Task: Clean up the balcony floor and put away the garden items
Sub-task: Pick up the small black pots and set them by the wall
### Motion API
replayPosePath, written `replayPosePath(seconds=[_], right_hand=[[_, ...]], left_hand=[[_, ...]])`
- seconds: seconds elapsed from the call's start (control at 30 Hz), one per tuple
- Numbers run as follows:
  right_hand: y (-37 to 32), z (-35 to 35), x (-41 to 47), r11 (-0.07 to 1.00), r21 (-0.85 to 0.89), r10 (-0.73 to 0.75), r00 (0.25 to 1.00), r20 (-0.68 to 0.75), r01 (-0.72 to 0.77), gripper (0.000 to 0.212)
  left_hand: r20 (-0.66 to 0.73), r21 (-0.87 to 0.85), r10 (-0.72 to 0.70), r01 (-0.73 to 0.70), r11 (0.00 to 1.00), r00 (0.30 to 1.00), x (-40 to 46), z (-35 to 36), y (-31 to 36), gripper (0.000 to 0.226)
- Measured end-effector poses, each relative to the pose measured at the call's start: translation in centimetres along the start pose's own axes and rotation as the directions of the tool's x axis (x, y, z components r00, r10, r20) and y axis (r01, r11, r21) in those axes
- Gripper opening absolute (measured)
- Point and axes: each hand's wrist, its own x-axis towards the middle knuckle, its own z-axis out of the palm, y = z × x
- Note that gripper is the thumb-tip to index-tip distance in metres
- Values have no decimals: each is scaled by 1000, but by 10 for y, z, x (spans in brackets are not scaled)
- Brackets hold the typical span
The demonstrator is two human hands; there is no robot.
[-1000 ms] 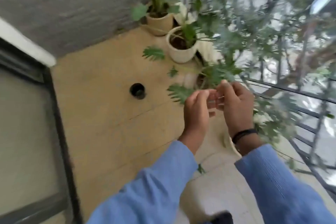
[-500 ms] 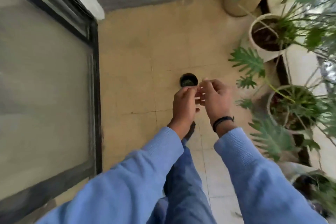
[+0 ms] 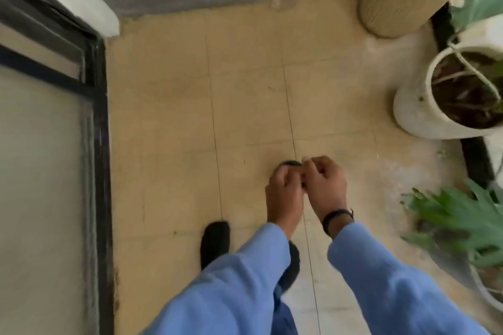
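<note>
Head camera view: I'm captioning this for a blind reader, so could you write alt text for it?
A person in blue sleeves holds the left hand and right hand together, fingers curled, above a small dark round object on the tan tiled balcony floor. A woven planter and a white pot stand on the right.

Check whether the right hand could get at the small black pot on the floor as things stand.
Probably yes. The small black pot shows just past both hands, mostly hidden by them, with bare floor around it. The right hand, fingers curled against the left hand, would likely have to free itself and lower.
</note>
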Motion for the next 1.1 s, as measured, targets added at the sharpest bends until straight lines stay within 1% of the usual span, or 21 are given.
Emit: replayPosePath(seconds=[0.07, 0.13, 0.2, 0.23, 0.3, 0.37, 0.47, 0.53, 0.63, 0.73, 0.83, 0.9, 0.97, 1.03, 1.1], right_hand=[[18, 11, 28, 999, -42, -10, 999, -49, 8, 18], [46, 24, 55, 996, -81, 21, 992, -127, -31, 20], [74, 33, 77, 993, -91, 56, 985, -163, -72, 28], [88, 38, 87, 991, -99, 74, 984, -163, -91, 33], [115, 49, 100, 983, -123, 118, 983, -141, -135, 43], [137, 60, 108, 976, -132, 160, 981, -108, -173, 49], [163, 75, 115, 965, -123, 225, 972, -69, -232, 44], [172, 85, 117, 966, -119, 227, 973, -45, -231, 38], [176, 95, 119, 969, -142, 194, 978, -82, -204, 34], [156, 95, 116, 979, -123, 147, 984, -102, -159, 31], [106, 88, 101, 994, -94, 44, 991, -130, -57, 25], [57, 77, 86, 997, -27, -71, 987, -145, 68, 20], [-1, 64, 67, 976, 89, -183, 969, -166, 200, 20], [-64, 48, 43, 922, 211, -289, 940, -183, 325, 25], [-131, 27, 10, 852, 340, -355, 916, -189, 400, 29]], left_hand=[[22, 60, 25, -27, 998, 999, 33, -1, -13, 22], [-20, 162, 58, -54, 985, 998, 71, -5, -35, 18], [-69, 236, 66, -48, 970, 995, 105, -10, -57, 18], [-80, 269, 63, -40, 962, 995, 122, -11, -69, 19], [-71, 331, 20, 5, 944, 997, 152, -14, -98, 36], [9, 302, -49, 44, 952, 999, 169, -17, -116, 44], [104, 213, -64, 41, 976, 993, 182, -11, -135, 37], [124, 181, -59, 36, 983, 990, 184, -8, -141, 36], [111, 228, 7, -33, 973, 994, 187, -8, -147, 41], [63, 270, 148, -160, 950, 987, 187, -18, -136, 43], [-14, 259, 278, -265, 929, 961, 177, -42, -97, 49], [-51, 230, 376, -356, 906, 925, 154, -62, -46, 45], [-74, 203, 476, -454, 867, 876, 122, -81, 18, 41], [-115, 154, 538, -520, 840, 835, 85, -97, 80, 44], [-154, 104, 594, -585, 804, 790, 35, -111, 144, 42]])
